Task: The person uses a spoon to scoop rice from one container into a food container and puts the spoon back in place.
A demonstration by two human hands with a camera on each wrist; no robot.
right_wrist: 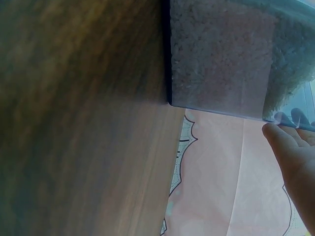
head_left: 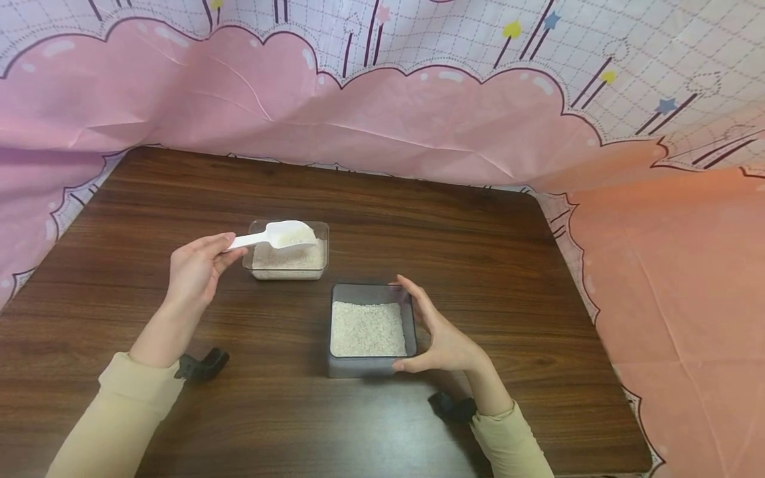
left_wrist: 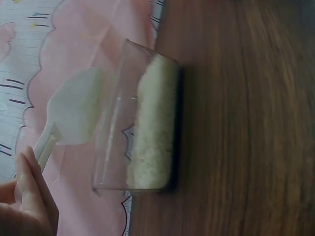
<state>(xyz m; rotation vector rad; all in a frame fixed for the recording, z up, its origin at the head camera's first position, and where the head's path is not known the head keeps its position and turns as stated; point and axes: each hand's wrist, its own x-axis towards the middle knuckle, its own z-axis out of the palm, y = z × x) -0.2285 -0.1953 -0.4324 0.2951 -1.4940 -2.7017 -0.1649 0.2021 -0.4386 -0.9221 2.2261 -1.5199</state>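
In the head view my left hand (head_left: pixel 194 269) pinches the handle of a white scoop (head_left: pixel 289 234), which carries some white rice. The scoop is above a clear rectangular container (head_left: pixel 323 264) partly filled with rice; the left wrist view shows the scoop (left_wrist: pixel 74 108) raised over the rim of that container (left_wrist: pixel 110 142). My right hand (head_left: pixel 445 338) spans the right side of a grey translucent square container (head_left: pixel 358 367), thumb at the near wall and fingers at the far corner. Rice (head_left: pixel 367 330) lies level inside it. In the right wrist view fingertips touch the container's wall.
Both containers stand on a dark brown wooden table (head_left: pixel 478 252), the clear one farther back and to the left. A pink and white patterned cloth (head_left: pixel 388 126) hangs behind the table and along its sides. Black straps (head_left: pixel 206 364) are on both wrists.
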